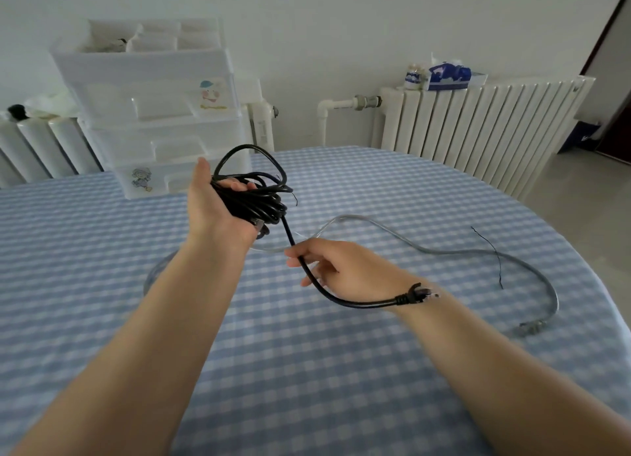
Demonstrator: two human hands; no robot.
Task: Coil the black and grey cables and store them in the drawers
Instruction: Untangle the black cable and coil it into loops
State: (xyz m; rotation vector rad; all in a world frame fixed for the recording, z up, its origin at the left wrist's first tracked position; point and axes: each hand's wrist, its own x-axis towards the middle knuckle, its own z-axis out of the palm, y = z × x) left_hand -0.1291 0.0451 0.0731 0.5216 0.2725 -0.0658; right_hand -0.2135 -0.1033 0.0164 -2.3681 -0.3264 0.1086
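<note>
The left hand's [218, 206] fingers [239, 184] curl around a black cable [252, 199], wound into a bundle of loops held above the worktop [307, 370]. From the bundle a loose tail drops to the right hand [341, 267], whose fingers pinch it just below the coil; the tail curves on past the wrist and ends in a plug [415, 295]. Beneath both hands the grey cable [444, 250] lies uncoiled across the blue-and-white checked cloth, its plug near the right edge. A thin black thread [495, 254] lies over it. At the far left edge stand translucent drawers [153, 114] with cartoon stickers; no writing on them can be read. Behind, a radiator [478, 127] carries a blue tissue pack [447, 76] and a small jar [414, 76], their labels too blurred to read.
</note>
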